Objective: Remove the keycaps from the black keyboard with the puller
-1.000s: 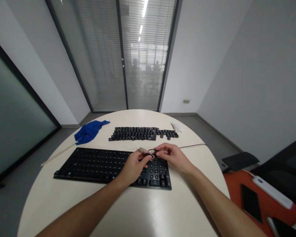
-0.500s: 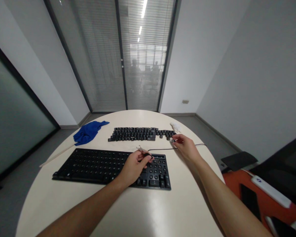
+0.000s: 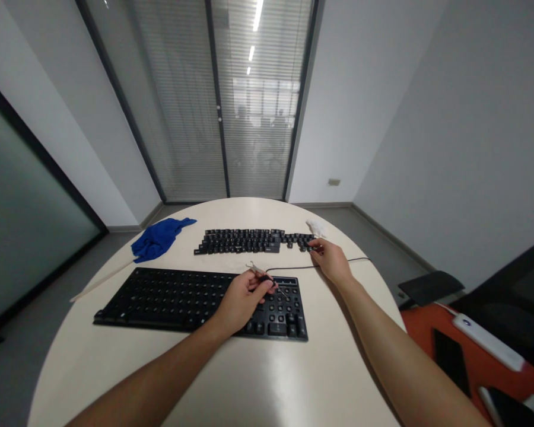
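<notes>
A black keyboard (image 3: 169, 296) lies on the round table, many of its keycaps off and several still on at its lower right. Above its right part, my left hand (image 3: 244, 296) is closed around a keycap puller (image 3: 267, 280) with a dark handle and thin wire ends. Beyond the keyboard, loose black keycaps (image 3: 240, 242) lie in rows, laid out like a keyboard. My right hand (image 3: 331, 261) is at the right end of these rows, fingertips pinched on a small keycap (image 3: 312, 245), largely hidden by the fingers.
At the table's left lies a blue cloth (image 3: 160, 238) beside a pale stick (image 3: 102, 281). White crumpled material (image 3: 315, 228) sits behind my right hand. The keyboard's cable (image 3: 293, 268) runs rightward under that hand. An orange chair (image 3: 420, 338) with phones and a white power strip (image 3: 487, 342) stands right.
My right hand has moved slightly up and left with the keycap, to the end of the keycap rows. My left hand stays above the keyboard with the keycap puller.
</notes>
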A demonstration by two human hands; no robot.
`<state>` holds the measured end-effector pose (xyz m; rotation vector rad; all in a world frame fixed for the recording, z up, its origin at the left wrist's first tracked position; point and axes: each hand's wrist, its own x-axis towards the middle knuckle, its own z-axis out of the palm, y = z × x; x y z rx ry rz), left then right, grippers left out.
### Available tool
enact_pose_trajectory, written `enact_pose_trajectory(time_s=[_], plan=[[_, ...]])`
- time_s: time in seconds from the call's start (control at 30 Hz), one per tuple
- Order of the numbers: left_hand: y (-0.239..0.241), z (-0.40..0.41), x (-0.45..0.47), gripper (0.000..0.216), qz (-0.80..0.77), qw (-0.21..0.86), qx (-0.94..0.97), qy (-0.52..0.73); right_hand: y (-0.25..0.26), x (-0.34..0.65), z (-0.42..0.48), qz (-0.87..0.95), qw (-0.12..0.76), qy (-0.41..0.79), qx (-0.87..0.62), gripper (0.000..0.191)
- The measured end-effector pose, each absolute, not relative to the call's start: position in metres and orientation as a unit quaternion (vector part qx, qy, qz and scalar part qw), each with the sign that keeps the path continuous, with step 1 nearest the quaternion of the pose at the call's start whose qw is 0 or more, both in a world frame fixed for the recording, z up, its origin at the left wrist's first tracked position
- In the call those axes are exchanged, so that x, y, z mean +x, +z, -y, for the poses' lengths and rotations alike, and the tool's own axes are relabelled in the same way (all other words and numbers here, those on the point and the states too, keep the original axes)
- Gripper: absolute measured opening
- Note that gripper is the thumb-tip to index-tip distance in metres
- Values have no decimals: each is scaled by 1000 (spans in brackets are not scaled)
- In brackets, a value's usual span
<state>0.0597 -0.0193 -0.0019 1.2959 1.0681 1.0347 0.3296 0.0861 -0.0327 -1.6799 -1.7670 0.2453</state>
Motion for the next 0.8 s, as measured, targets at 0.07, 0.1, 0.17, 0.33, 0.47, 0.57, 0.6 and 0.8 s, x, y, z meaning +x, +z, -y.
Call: enact_pose_trajectory(time_s=[0.07, 0.1, 0.17, 0.33, 0.47, 0.57, 0.6, 0.8], plan=[[-2, 20, 60, 24, -454, 552, 546, 437, -34, 330, -87, 679, 343, 94, -642, 25], [-1, 20, 60, 24, -455, 553, 546, 436, -35, 331, -88, 680, 345, 95, -640, 24], [-1, 20, 60, 24, -455, 552, 548, 434, -36, 332, -89, 681, 349, 98, -636, 25], [-3, 20, 61, 24, -456, 547, 557, 427, -40, 332, -92, 686, 359, 106, -623, 26], [-5, 20, 61, 25, -455, 545, 561, 426, -40, 331, -92, 689, 366, 110, -616, 25], [-6, 21, 61, 23, -445, 536, 573, 431, -39, 330, -91, 692, 366, 111, -612, 25], [-6, 22, 61, 22, -442, 533, 579, 432, -38, 330, -91, 693, 366, 111, -611, 25], [-8, 25, 60, 19, -414, 517, 623, 415, -31, 328, -86, 697, 362, 95, -612, 28]])
